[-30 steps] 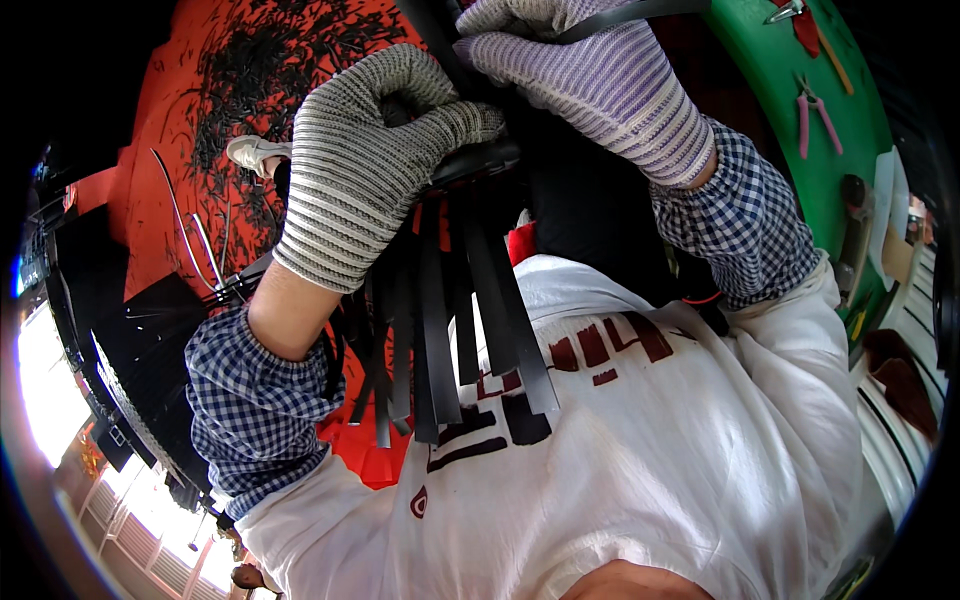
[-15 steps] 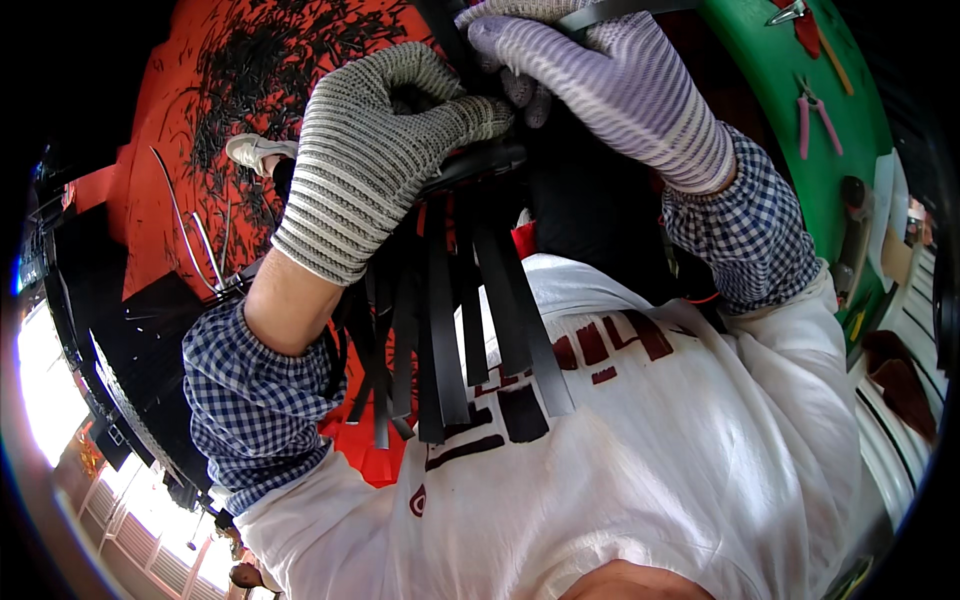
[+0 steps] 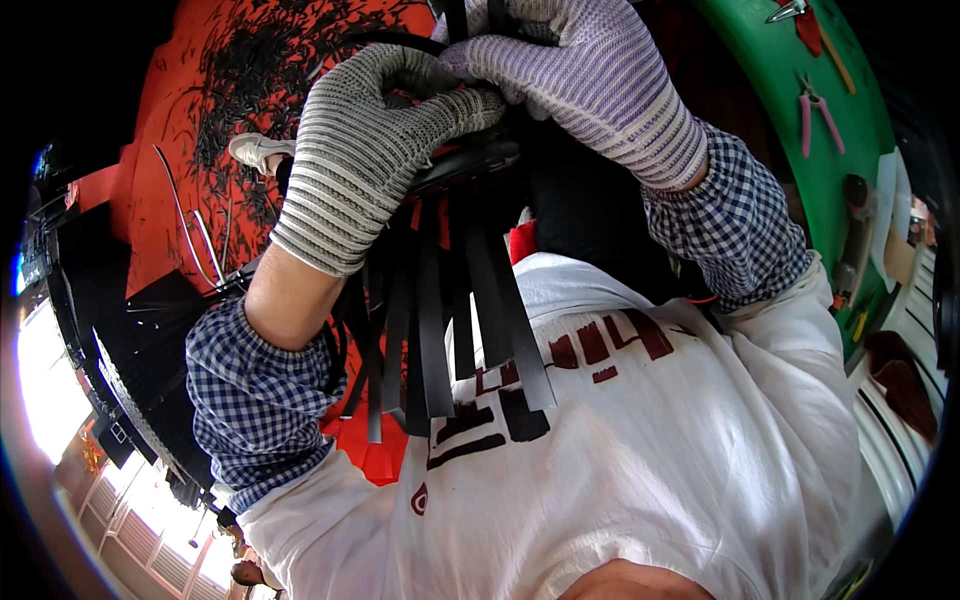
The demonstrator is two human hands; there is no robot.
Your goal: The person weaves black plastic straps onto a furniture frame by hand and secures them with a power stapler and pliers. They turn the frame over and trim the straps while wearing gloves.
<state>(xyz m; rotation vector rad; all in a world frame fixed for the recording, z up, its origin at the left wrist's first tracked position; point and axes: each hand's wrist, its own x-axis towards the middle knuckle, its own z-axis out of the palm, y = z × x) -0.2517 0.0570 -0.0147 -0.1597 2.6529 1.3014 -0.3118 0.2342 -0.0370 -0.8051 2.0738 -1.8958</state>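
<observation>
My left hand point(image 3: 350, 160), in a grey-and-white striped knit glove, curls its thumb and fingers around the edge of a black woven piece point(image 3: 465, 163). From that piece several flat black strips point(image 3: 430, 330) hang toward my white shirt. Close against it, my right hand point(image 3: 590, 95), in a purple-and-white striped glove, is closed with its fingertips by the left fingers. A black strip point(image 3: 456, 20) rises past the right fingers at the top edge. Another black strip point(image 3: 390, 38) arcs above the left hand. The exact grip of the right fingertips is partly hidden.
Black scraps point(image 3: 260, 80) litter the red floor point(image 3: 160, 130) at the left, near a light shoe point(image 3: 255, 150). On the green table point(image 3: 770, 50) at the right lie pink-handled pliers point(image 3: 818, 120) and other hand tools. Large black pieces point(image 3: 150, 330) stand at the far left.
My right hand has moved left and turned, its fingers now meeting the left ones. The strip it held out to the right has swung leftward. The hanging strips have shifted slightly left.
</observation>
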